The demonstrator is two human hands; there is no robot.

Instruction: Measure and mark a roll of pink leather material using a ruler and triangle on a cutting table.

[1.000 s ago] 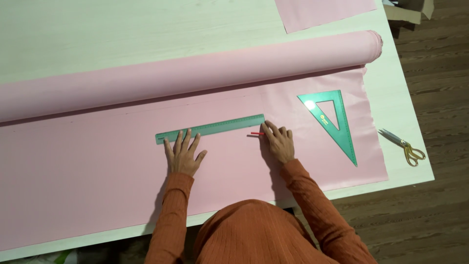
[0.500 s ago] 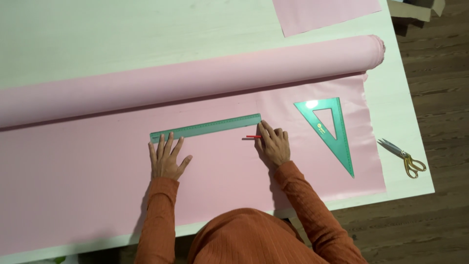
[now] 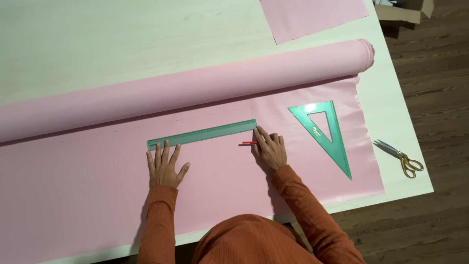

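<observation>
A dark plank floor runs along the right of a pale, faintly grained wooden bench; across the bench lies a long roll of smooth pink fabric, a fat cylinder angled slightly up to the right, with its loose sheet spread flat toward the person; a separate pink rectangle sits at the far edge; a corner of a cardboard box shows beyond it. On the sheet, a translucent green plastic set square, triangular with a triangular cut-out, lies well to the right; a long flat green ruler lies just below the roll, tilted with it; steel scissors with gold handles rest on bare wood near the right edge. Both arms wear ribbed rust-orange sleeves. The left hand is flat, fingers fanned, its grip open and the fingertips on the ruler's lower left edge; the right hand is curled palm-down at the ruler's right end, its grip closed on a small red pencil that pokes out leftward just under the ruler.
</observation>
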